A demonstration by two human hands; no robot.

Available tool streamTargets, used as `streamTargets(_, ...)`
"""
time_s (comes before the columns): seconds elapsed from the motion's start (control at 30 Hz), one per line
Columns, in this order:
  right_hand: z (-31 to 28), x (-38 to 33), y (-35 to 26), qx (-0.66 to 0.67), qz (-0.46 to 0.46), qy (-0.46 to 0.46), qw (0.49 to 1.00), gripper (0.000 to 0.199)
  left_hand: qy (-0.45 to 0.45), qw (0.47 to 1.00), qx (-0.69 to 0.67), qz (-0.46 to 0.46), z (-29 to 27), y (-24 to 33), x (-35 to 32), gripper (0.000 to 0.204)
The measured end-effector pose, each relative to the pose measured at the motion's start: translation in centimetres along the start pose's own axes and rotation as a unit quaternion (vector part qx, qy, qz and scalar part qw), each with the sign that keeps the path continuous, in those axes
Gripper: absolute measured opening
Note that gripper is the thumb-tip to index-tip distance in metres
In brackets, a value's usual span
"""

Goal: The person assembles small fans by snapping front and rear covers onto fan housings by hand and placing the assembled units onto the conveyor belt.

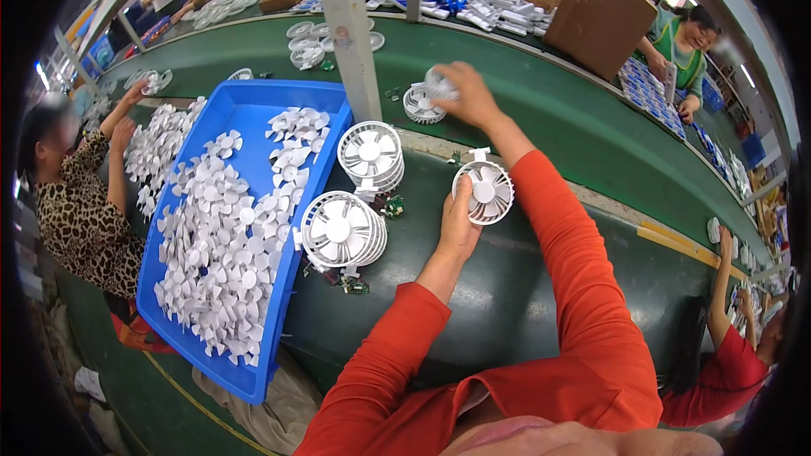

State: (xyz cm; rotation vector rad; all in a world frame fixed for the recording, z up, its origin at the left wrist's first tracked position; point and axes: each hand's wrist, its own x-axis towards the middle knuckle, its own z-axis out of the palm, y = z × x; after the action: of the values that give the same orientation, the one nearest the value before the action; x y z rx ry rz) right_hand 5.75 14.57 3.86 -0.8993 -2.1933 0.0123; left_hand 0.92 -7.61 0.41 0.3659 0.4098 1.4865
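Observation:
My left hand [458,224] is closed around the rim of a round white fan housing [484,192] with a white fan blade inside it. Farther off, over the green conveyor belt, my right hand [470,95] grips a white round fan part [440,84], blurred by motion. Just beneath that part lies another white fan housing [424,110] on the belt. To the left of my left hand stand two stacks of fan housings with blades, a near stack [340,228] and a far stack [370,154]. Small green circuit boards [355,285] hang or lie beside them.
A blue tray [338,118] full of loose white fan blades [224,245] sits to the left, by a metal post [348,34]. More housings [307,52] lie on the belt beyond. A cardboard box [600,19] stands far right. Co-workers sit at left and right.

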Motion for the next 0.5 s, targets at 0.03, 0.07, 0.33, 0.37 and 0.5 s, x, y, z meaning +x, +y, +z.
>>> streamTargets(0.03,0.1,-0.3,-0.5,-0.021,0.019,-0.087,0.996,0.069,-0.011,1.000,-0.001,-0.001,0.3,-0.3,0.0,0.044)
streamTargets(0.07,0.1,-0.7,-2.1,-0.028,0.018,-0.120,0.992,0.070,-0.011,1.000,0.000,-0.002,0.0,-0.2,-0.1,0.044)
streamTargets(0.33,-1.8,-2.4,-0.7,0.035,0.050,-0.141,0.988,0.073,-0.052,0.998,0.020,-0.031,0.6,-1.3,0.1,0.040)
streamTargets(0.37,-2.2,-2.8,-1.7,0.052,0.059,-0.134,0.988,0.073,-0.059,0.997,0.012,-0.038,0.1,-0.8,-0.2,0.039)
streamTargets(0.5,-6.2,-4.8,-4.6,0.125,0.046,-0.116,0.984,0.069,-0.148,0.981,0.004,-0.124,0.3,0.5,-1.3,0.040)
